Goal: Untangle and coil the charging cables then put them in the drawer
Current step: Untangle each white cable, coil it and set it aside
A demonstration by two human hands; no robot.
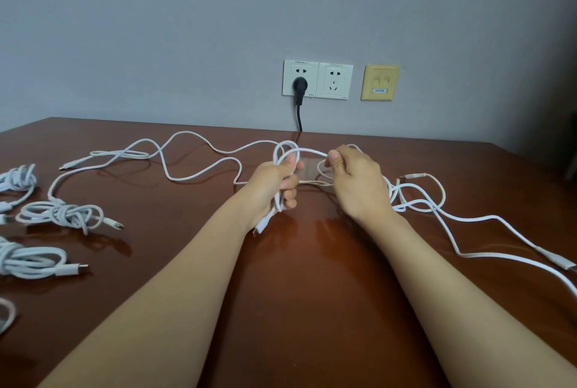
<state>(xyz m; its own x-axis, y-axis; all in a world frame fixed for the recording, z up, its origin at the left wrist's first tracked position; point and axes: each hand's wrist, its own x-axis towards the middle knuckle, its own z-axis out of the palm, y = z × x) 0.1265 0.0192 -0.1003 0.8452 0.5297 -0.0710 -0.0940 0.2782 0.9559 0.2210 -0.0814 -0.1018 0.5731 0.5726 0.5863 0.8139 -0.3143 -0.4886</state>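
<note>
Observed from the head view, one white charging cable (290, 150) is in hand, just above the middle of the reddish-brown surface (175, 219).

The left grip (278, 183) is closed round several loops of this cable. The fingers are curled about the gathered turns, and the loops stand up above the knuckles. A connector end (260, 227) hangs out below the heel of that hand, near the surface.

The right grip (352, 181) pinches a single strand between thumb and forefinger. This strand runs across to the loops in the left grip. The remaining fingers are curled, and what they touch cannot be told.

Loose cable runs (175, 153) lie across the far left of the surface in open bends, ending in a plug (67, 166). A second loose tangle (415, 200) lies right of the right wrist. One tip (415, 175) lies on its far side, and a flat strand trails to a connector (562, 263) at the right edge.

Coiled bundles lie at the left edge, apart from one another:
- one knotted bundle (59, 214) nearest the middle
- one nearer bundle (28, 259)
- one farther bundle (18, 178)

A further piece (6, 316) is cut off by the frame.

On the far wall are two white sockets (334, 81), and a black plug (300, 86) is seated in the left one. A yellow data plate (380, 82) is beside them to the right.
</note>
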